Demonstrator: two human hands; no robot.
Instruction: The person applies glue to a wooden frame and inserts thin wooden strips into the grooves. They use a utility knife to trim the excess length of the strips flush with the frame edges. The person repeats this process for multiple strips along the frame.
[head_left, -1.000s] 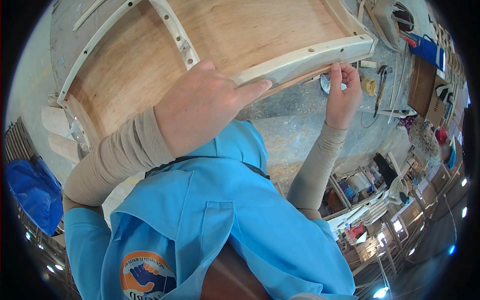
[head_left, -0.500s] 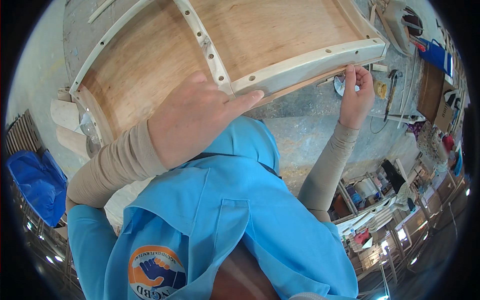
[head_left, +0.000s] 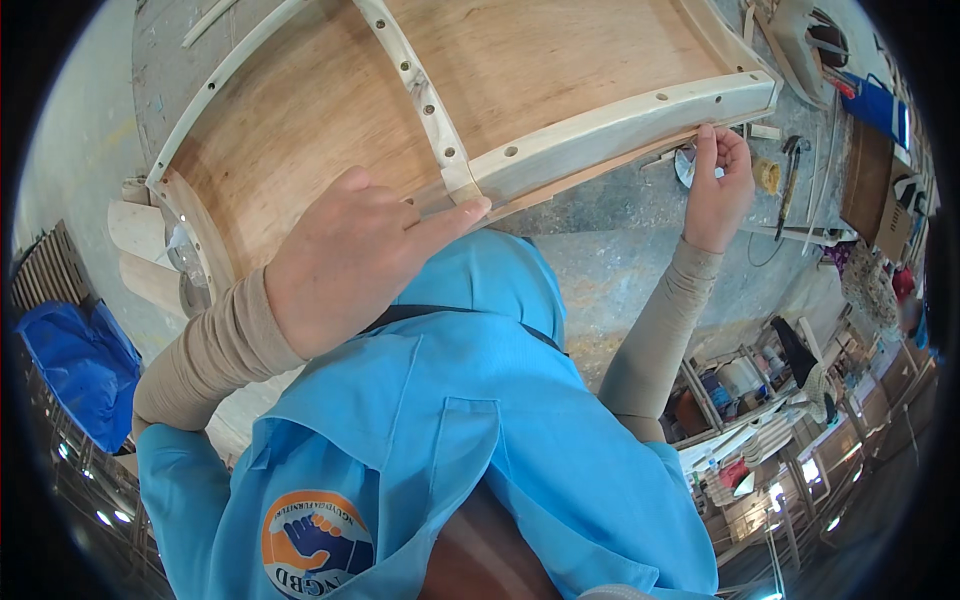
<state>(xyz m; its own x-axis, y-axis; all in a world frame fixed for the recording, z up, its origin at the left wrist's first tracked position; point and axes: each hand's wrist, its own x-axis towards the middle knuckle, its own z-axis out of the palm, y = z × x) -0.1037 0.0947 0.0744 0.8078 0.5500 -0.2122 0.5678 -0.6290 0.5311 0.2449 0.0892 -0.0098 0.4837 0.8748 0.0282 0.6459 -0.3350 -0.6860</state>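
A curved plywood panel with a pale wooden frame drilled with holes lies in front of me on a grey worktop. My left hand presses on its near rail where the cross rib meets it, fingers flat and pointing right. My right hand pinches the thin lower edge of the panel near the right corner, fingertips closed on the veneer strip. My blue shirt fills the lower middle of the view.
A small round tin, a yellowish lump and a hand tool lie on the worktop past my right hand. Pale wooden pieces are stacked at left beside a blue bag. Shelves with clutter stand lower right.
The framed panel has shifted right and down in view, showing more of its ribs. My left hand slid toward the rib joint; my right hand stays at the right corner edge.
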